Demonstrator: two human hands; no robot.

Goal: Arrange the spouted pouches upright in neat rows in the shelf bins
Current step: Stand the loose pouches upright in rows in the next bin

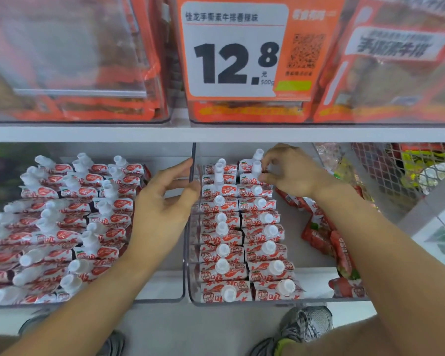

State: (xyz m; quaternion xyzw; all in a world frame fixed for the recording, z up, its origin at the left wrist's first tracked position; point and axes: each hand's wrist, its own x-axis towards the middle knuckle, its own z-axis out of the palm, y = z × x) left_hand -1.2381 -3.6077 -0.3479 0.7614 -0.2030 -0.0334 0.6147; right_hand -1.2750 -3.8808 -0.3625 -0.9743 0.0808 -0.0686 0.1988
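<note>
Red-and-white spouted pouches with white caps fill two clear shelf bins. In the right bin (242, 303) two neat upright rows (242, 227) run front to back. The left bin (162, 299) holds several leaning, untidy pouches (62, 222). My right hand (290, 173) pinches a pouch (252, 170) at the back of the right row. My left hand (162, 204) straddles the divider between the bins, fingers relaxed, thumb against the left row of the right bin. A few pouches (326, 235) lie flat along the right bin's right side.
Above, a shelf edge (216, 133) carries bins of orange snack bags and a price sign (234, 50) reading 12.8. A wire-mesh basket (406, 165) with packets sits at the right. My shoes (306, 327) show on the floor below.
</note>
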